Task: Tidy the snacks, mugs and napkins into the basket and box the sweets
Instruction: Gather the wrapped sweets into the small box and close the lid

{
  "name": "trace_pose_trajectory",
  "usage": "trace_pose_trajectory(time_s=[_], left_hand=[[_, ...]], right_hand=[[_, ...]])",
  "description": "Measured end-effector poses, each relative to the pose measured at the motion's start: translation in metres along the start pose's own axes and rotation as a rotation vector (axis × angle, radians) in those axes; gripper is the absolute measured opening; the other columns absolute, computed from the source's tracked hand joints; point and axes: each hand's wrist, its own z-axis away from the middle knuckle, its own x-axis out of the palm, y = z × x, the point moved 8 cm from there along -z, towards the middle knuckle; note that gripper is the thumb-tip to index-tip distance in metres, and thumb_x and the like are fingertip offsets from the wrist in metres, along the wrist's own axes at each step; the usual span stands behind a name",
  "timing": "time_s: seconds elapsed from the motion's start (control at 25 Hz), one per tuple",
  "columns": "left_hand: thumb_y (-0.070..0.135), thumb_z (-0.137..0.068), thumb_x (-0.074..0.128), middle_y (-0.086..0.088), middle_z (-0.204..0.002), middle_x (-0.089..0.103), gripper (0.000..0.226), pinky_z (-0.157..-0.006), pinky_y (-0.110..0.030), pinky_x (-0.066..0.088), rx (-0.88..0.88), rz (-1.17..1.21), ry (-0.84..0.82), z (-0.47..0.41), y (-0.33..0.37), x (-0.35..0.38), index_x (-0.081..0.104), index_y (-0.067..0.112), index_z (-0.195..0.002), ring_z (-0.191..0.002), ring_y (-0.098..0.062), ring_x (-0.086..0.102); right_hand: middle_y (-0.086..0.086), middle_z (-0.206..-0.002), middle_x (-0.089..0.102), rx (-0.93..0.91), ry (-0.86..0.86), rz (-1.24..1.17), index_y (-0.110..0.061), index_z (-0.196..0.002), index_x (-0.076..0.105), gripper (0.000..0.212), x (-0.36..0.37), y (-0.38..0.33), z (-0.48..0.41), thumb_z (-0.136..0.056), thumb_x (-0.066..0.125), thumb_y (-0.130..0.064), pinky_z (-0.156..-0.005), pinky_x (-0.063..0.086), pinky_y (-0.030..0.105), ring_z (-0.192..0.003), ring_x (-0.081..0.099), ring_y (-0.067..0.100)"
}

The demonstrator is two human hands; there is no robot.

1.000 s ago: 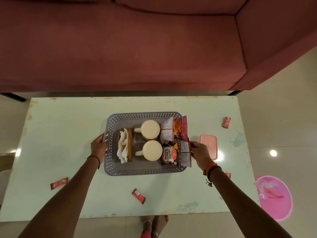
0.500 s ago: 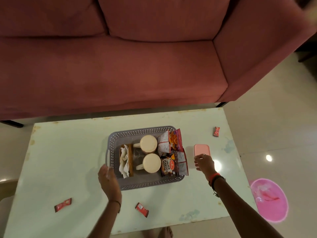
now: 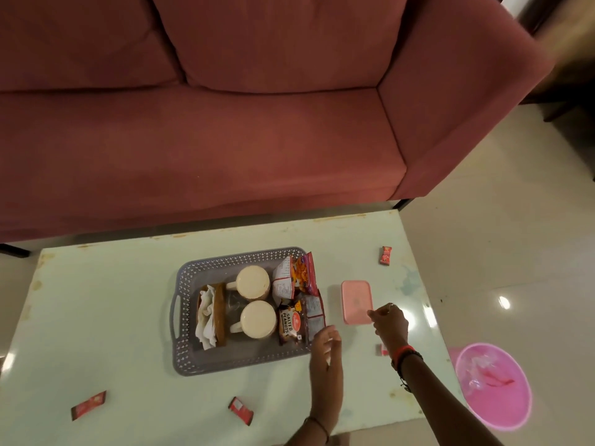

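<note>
Basket (image 3: 225,255) holding mugs (image 3: 252,282), napkins (image 3: 206,317), snacks (image 3: 291,323); sweets (image 3: 243,411) lying loose on table (image 3: 96,300). Left hand (image 3: 325,344) hovering empty, fingers relaxed; right hand (image 3: 389,321) bunching fingers at pink box (image 3: 356,300) corner, likely for opening; grip unclear.

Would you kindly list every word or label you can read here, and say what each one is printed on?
"SALTED PEANUTS": on the dark packet in the basket.
Print on the orange snack packet: too small to read.
Print on the red sweet wrappers: blurred, unreadable.
</note>
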Motion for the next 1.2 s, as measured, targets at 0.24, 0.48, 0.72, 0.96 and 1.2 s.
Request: trace_pose_trajectory(time_s=[0.24, 0.48, 0.72, 0.96, 1.2], left_hand=[[0.038, -0.097, 0.038, -0.015, -0.14, 0.047, 0.047, -0.109, -0.044, 0.037, -0.465, 0.096, -0.024, -0.032, -0.046, 0.088, 0.039, 0.009, -0.135, -0.127, -0.03, 0.048], [0.049, -0.096, 0.03, -0.01, -0.154, 0.028, 0.06, -0.112, -0.05, 0.031, -0.629, 0.299, 0.185, -0.067, -0.072, 0.105, 0.016, 0.021, -0.147, -0.135, -0.035, 0.038], [0.051, -0.097, 0.025, -0.009, -0.145, 0.044, 0.053, -0.11, -0.049, 0.03, -0.655, 0.365, 0.173, -0.086, -0.084, 0.112, 0.03, 0.025, -0.142, -0.133, -0.032, 0.04], [0.049, -0.097, 0.029, -0.014, -0.137, 0.05, 0.05, -0.104, -0.047, 0.039, -0.672, 0.359, 0.196, -0.09, -0.084, 0.11, 0.037, 0.021, -0.138, -0.125, -0.034, 0.047], [0.05, -0.096, 0.032, -0.017, -0.132, 0.053, 0.051, -0.098, -0.044, 0.045, -0.696, 0.342, 0.23, -0.092, -0.087, 0.106, 0.043, 0.017, -0.134, -0.117, -0.035, 0.053]], right_hand=[[0.018, -0.094, 0.068, -0.101, -0.049, -0.004, -0.001, -0.088, 0.062, 0.013, -0.013, -0.009, -0.047, -0.087, 0.049, 0.001, -0.078, 0.052, 0.036, -0.09, 0.063, 0.03], [0.017, -0.137, 0.045, -0.296, -0.37, 0.304, -0.005, -0.141, 0.039, 0.063, 0.027, -0.037, -0.071, -0.086, 0.067, -0.017, -0.109, 0.039, 0.041, -0.128, 0.046, 0.032], [0.016, -0.13, 0.045, -0.597, -0.392, 0.758, -0.002, -0.132, 0.044, 0.057, 0.052, -0.052, -0.07, -0.083, 0.069, -0.015, -0.096, 0.05, 0.04, -0.119, 0.048, 0.031], [0.016, -0.126, 0.045, -0.677, -0.356, 0.802, -0.001, -0.126, 0.045, 0.046, 0.054, -0.06, -0.07, -0.085, 0.066, -0.007, -0.092, 0.053, 0.038, -0.114, 0.05, 0.03], [0.016, -0.122, 0.048, -0.694, -0.322, 0.854, 0.0, -0.122, 0.046, 0.047, 0.055, -0.07, -0.073, -0.082, 0.069, -0.006, -0.088, 0.053, 0.033, -0.112, 0.047, 0.027]])
